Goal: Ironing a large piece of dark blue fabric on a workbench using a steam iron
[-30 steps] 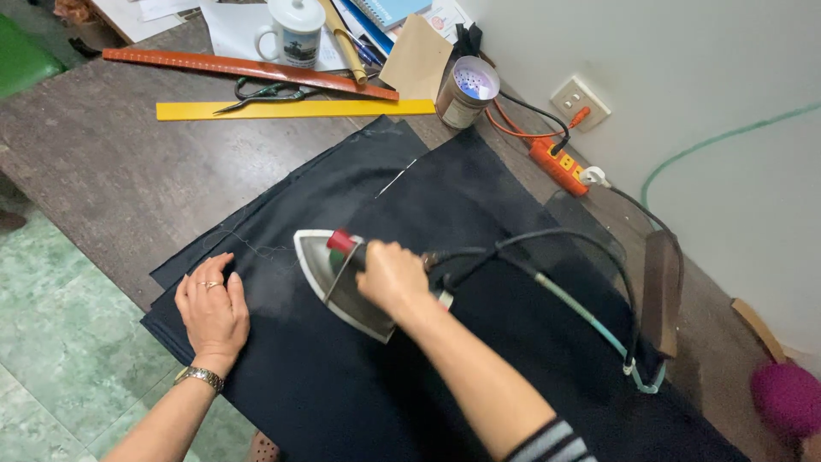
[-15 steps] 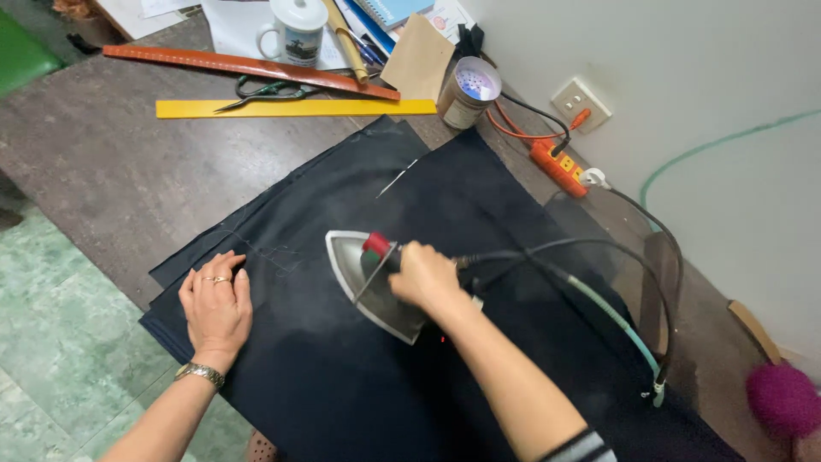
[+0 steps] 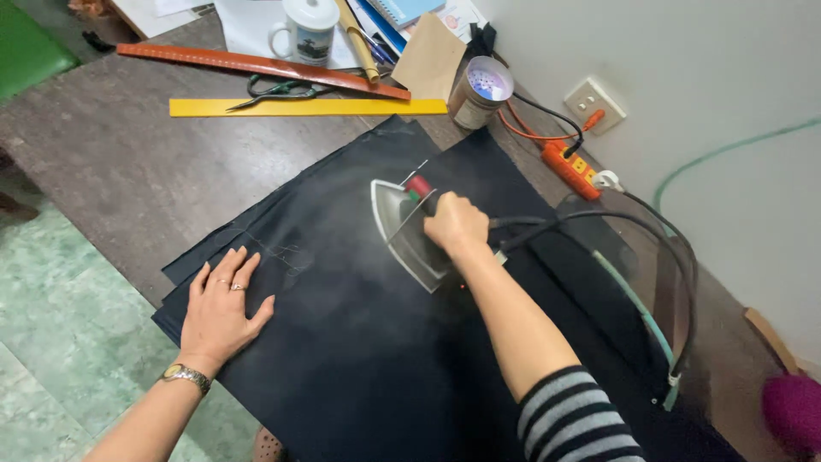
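From the head view, our right hand [image 3: 457, 224] is wrapped tight around the handle of the steam iron [image 3: 409, 233], which sits at centre on the dark cloth [image 3: 359, 359]. We judge the iron heavy and hot, held only by that handle. At 8 o'clock, our left hand [image 3: 221, 310] lies flat with fingers spread, pinning the soft, limp cloth to the tabletop [image 3: 128, 162].

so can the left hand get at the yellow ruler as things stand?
Probably yes, with a long reach. The left hand lies flat on the dark cloth near the table's front edge; the yellow ruler lies across bare tabletop, nothing between them.
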